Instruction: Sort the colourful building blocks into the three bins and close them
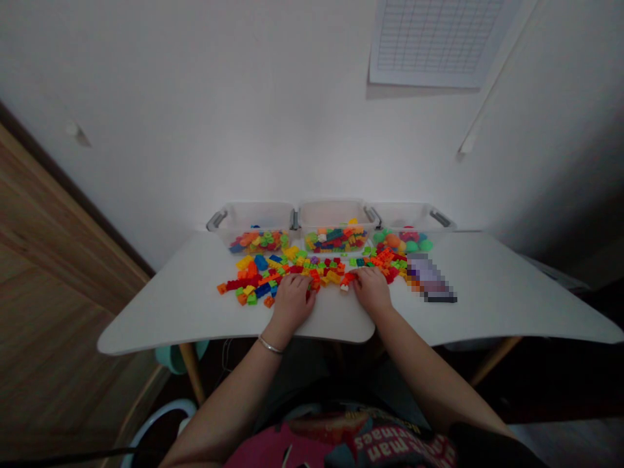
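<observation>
Many colourful plastic toy bricks [333,277] lie spread in a band across the white table [336,318]. My left hand [295,300], with a silver bangle at its wrist, rests among them with its fingers curled in and the thumb close by; whatever it grips is hidden. To the right, my right hand [373,290] reaches in palm down. Its fingertips are closed at a red-orange toy brick [348,277] near the middle of the band. A long dark red brick strip [238,284] lies left of my left hand.
Three clear bins stand along the wall: the left bin [260,211] and middle bin [334,211] hold bricks, the right bin [402,213] holds rounded coloured pieces. A pixelated flat object [431,278] lies right of the bricks. A printed grid sheet [433,42] hangs above.
</observation>
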The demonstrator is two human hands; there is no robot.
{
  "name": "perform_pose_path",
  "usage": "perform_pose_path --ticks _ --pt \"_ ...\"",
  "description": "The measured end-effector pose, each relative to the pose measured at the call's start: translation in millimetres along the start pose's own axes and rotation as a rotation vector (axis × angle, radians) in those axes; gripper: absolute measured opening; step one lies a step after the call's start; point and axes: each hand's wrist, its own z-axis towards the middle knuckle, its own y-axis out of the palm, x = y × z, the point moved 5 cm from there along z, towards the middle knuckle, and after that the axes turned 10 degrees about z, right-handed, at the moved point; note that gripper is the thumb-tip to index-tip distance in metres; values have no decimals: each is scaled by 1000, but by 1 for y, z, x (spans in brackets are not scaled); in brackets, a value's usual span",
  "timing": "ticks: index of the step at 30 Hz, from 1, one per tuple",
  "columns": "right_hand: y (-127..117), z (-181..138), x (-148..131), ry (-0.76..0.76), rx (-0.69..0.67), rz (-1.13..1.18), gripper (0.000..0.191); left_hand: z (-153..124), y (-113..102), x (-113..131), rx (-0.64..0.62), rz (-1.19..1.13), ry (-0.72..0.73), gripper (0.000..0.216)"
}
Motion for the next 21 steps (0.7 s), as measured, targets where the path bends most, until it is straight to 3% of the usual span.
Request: perform_pose_path --ticks 10,16,21 --pt "-17 14 2 65 293 356 16 -1 -3 0 -18 -3 -6 26" --pt "-43 60 5 190 480 502 19 -1 -2 -1 -2 -14 -3 26" --pt "-58 110 -4 140 467 470 24 -1 -1 -1 0 -26 -1 26"
